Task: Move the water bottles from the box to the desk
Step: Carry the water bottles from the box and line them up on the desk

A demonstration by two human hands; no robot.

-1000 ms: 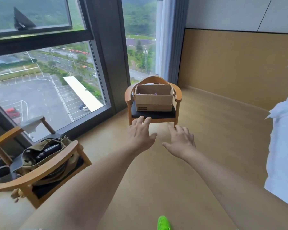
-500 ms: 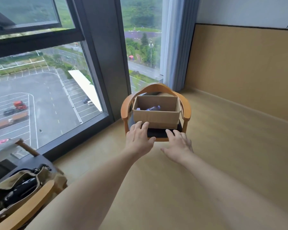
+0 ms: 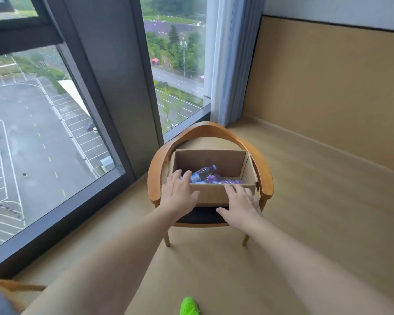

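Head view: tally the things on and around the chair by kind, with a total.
Wooden armchair: 1
Cardboard box: 1
Purple-labelled water bottles: at least 2, exact number unclear
Hands: 2, left hand, right hand
Green shoe: 1
Total: at least 7

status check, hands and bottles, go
Left hand open at open cardboard box, right hand open at its near wall. Purple-labelled plastic water bottles inside. Nothing blocking.

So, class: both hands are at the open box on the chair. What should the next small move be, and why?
Probably dip the left hand over the near rim of the box and grip the closest water bottle. The bottles lie inside, both hands are open and empty, and the left fingers already reach over the rim beside it.
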